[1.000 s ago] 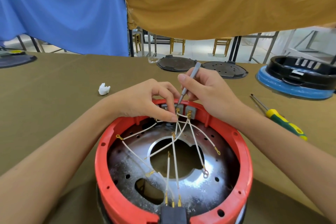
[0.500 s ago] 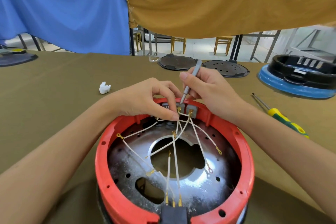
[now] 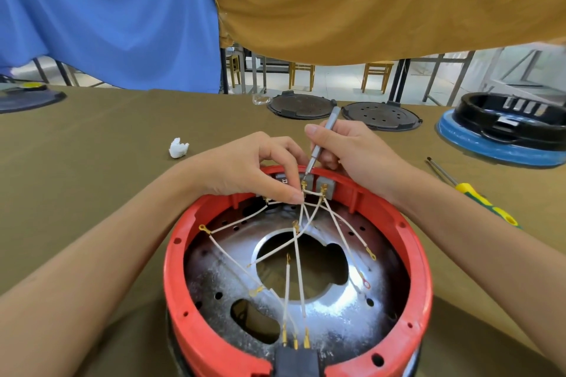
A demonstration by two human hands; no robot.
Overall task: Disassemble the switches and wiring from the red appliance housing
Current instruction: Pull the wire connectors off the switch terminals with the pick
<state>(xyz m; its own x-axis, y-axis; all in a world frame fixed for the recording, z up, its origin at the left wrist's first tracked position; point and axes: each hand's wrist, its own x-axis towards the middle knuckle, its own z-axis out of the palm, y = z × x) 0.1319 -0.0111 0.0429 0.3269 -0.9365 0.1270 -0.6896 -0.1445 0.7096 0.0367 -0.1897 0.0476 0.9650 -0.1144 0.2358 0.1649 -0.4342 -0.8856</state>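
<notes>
Centrally, lower frame, round red plastic appliance housing (image 3: pixel 183 254) holds a silver metal plate (image 3: pixel 337 315), loose white wires (image 3: pixel 301 278) and grey switch blocks (image 3: pixel 325 185) at its far rim. Left hand (image 3: pixel 245 171) pinches wires by the blocks. Right hand (image 3: pixel 352 153) grips a thin grey screwdriver (image 3: pixel 321 139), tip on a terminal. Leftmost switch partly hidden.

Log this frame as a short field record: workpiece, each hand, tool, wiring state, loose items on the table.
workpiece: red housing, open side up
left hand: pinches white wires near the switches
right hand: grips grey tool, tip at a switch terminal
wiring: several ring terminals hang free; others plugged into black connector
table items: green-yellow screwdriver, white scrap, two dark discs
</notes>
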